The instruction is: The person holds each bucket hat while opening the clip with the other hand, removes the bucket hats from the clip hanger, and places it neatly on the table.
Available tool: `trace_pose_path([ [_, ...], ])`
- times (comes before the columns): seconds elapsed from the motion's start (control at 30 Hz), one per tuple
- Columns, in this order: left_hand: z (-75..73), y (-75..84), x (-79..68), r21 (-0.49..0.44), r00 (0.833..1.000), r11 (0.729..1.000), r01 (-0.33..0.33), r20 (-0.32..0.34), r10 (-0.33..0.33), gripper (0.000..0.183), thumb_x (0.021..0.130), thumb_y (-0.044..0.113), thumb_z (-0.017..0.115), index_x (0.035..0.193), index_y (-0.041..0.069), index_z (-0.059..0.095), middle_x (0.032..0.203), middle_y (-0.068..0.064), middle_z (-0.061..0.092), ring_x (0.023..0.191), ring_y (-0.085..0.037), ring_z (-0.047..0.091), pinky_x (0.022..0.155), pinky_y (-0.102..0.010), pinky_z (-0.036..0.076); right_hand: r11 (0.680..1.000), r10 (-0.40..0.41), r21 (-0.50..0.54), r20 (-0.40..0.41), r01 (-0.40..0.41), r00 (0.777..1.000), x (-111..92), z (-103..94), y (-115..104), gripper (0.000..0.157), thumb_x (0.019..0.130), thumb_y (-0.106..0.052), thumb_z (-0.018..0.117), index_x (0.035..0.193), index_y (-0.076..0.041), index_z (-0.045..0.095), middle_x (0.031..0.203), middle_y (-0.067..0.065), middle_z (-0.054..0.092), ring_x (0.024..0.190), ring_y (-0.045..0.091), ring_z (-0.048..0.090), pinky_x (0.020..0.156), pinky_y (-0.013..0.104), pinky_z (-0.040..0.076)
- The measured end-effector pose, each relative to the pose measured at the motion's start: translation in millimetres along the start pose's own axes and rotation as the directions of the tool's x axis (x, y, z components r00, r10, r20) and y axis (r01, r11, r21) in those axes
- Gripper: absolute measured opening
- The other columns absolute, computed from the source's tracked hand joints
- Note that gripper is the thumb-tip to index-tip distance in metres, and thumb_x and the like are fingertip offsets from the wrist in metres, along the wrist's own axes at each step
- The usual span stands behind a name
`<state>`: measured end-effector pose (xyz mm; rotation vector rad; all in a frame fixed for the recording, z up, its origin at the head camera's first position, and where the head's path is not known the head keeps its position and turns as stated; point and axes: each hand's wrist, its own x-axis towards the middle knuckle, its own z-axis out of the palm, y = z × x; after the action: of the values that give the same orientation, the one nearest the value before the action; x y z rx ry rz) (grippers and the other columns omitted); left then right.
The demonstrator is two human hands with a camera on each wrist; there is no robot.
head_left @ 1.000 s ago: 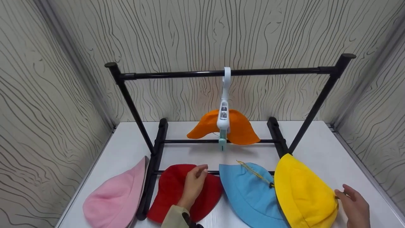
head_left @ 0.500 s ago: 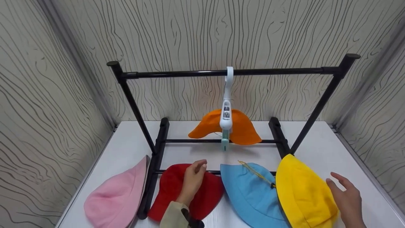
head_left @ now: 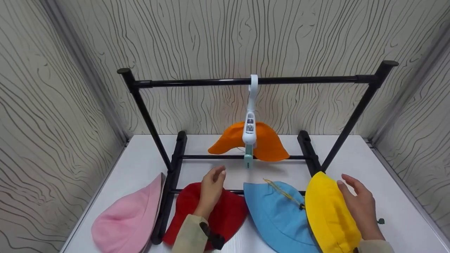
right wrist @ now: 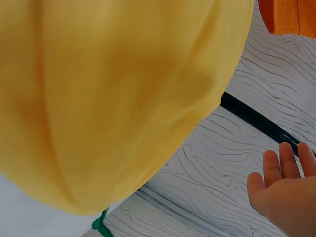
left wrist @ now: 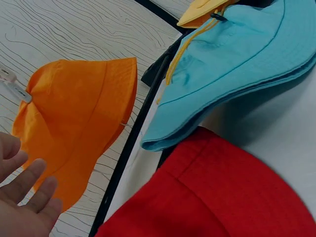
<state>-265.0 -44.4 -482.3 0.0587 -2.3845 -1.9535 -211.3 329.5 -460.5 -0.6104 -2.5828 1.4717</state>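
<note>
My left hand [head_left: 212,192] reaches over the red bucket hat [head_left: 232,218], fingers loosely bent and holding nothing. Above the yellow bucket hat [head_left: 327,211] is my right hand [head_left: 361,207], its fingers relaxed and nothing in them. In the right wrist view its fingers [right wrist: 289,160] show spread beside the hat's brim. An orange bucket hat [head_left: 270,142] hangs in the middle from a white clip hanger [head_left: 250,128]. Between the red and yellow hats lies a light blue bucket hat [head_left: 277,214] with a yellow cord. A green cord end [head_left: 380,221] sticks out right of my right wrist.
A black rack [head_left: 197,83] stands on the white table [head_left: 140,151], the hanger hooked over its top bar. At the left, outside the rack's foot, lies a pink bucket hat [head_left: 124,221]. Wood-patterned walls [head_left: 197,38] close in the back and both sides.
My right hand has let go at the yellow hat's right side and moved left and up over it. My left hand has shifted slightly up, away from the red hat's middle.
</note>
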Motion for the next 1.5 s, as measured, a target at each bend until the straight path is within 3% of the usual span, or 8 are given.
trace_pose_path([
  [0.2, -3.0, 6.7, 5.2, 0.002, 1.0, 1.0, -0.01, -0.022, 0.01, 0.037, 0.093, 0.031, 0.05, 0.128, 0.02, 0.05, 0.128, 0.0, 0.052, 0.118, -0.022, 0.048, 0.095, -0.035, 0.043, 0.997, -0.076, 0.002, -0.007, 0.076, 0.997, 0, 20.6, -22, 0.07, 0.086, -0.061, 0.038, 0.141, -0.018, 0.031, 0.147, 0.01, 0.027, 0.123, 0.034, 0.037, 0.101, 0.046, 0.033],
  [0.43, -2.8, 19.6, 13.7, -0.009, 0.997, 0.998, -0.055, -0.053, 0.054, 0.034, 0.093, 0.027, 0.05, 0.126, 0.019, 0.051, 0.126, 0.001, 0.053, 0.119, -0.019, 0.047, 0.099, -0.036, 0.038, 0.985, -0.173, -0.006, -0.004, 0.173, 0.985, 8, 38.5, -45, 0.065, 0.087, -0.057, 0.04, 0.138, -0.016, 0.038, 0.141, 0.011, 0.037, 0.13, 0.031, 0.03, 0.107, 0.048, 0.022],
  [0.7, -0.7, 37.5, 24.2, -0.008, 0.993, 0.995, -0.103, -0.061, 0.103, 0.032, 0.093, 0.022, 0.05, 0.124, 0.014, 0.053, 0.124, -0.001, 0.054, 0.118, -0.017, 0.048, 0.102, -0.034, 0.035, 0.966, -0.259, -0.013, 0.042, 0.259, 0.965, 16, 50.8, -63, 0.063, 0.088, -0.055, 0.043, 0.136, -0.014, 0.041, 0.138, 0.01, 0.042, 0.126, 0.029, 0.037, 0.105, 0.043, 0.029],
  [0.93, -0.4, 47.1, 34.7, 0.021, 0.984, 0.986, -0.164, -0.067, 0.165, 0.035, 0.093, 0.024, 0.05, 0.125, 0.009, 0.053, 0.123, -0.004, 0.055, 0.115, -0.018, 0.05, 0.098, -0.034, 0.04, 0.95, -0.311, 0.015, 0.092, 0.311, 0.946, 24, 58.7, -75, 0.058, 0.09, -0.048, 0.045, 0.136, -0.012, 0.041, 0.137, 0.009, 0.043, 0.124, 0.026, 0.041, 0.102, 0.039, 0.034],
  [1.13, 0.7, 53.4, 41.7, 0.065, 0.981, 0.982, -0.176, -0.073, 0.181, 0.035, 0.093, 0.026, 0.051, 0.125, 0.013, 0.052, 0.124, -0.002, 0.054, 0.112, -0.016, 0.051, 0.096, -0.032, 0.042, 0.94, -0.339, 0.0, 0.129, 0.342, 0.932, 29, 64.6, -87, 0.059, 0.09, -0.05, 0.044, 0.136, -0.013, 0.04, 0.138, 0.009, 0.041, 0.121, 0.027, 0.042, 0.101, 0.041, 0.036],
  [1.33, 0.8, 60.5, 49.7, 0.041, 0.984, 0.985, -0.168, -0.049, 0.17, 0.036, 0.093, 0.026, 0.051, 0.127, 0.014, 0.05, 0.127, -0.001, 0.052, 0.117, -0.016, 0.049, 0.096, -0.03, 0.042, 0.923, -0.379, -0.02, 0.135, 0.385, 0.916, 35, 69.6, -98, 0.058, 0.09, -0.049, 0.045, 0.135, -0.013, 0.041, 0.138, 0.009, 0.042, 0.123, 0.028, 0.04, 0.098, 0.043, 0.038],
  [1.5, 1.6, 64.4, 57.7, 0.015, 0.989, 0.99, -0.143, -0.035, 0.143, 0.038, 0.093, 0.028, 0.05, 0.128, 0.015, 0.049, 0.129, -0.002, 0.051, 0.12, -0.016, 0.047, 0.096, -0.028, 0.041, 0.916, -0.392, -0.028, 0.141, 0.4, 0.909, 40, 74.2, -103, 0.056, 0.091, -0.046, 0.046, 0.135, -0.012, 0.042, 0.139, 0.009, 0.041, 0.129, 0.028, 0.033, 0.102, 0.045, 0.032],
])
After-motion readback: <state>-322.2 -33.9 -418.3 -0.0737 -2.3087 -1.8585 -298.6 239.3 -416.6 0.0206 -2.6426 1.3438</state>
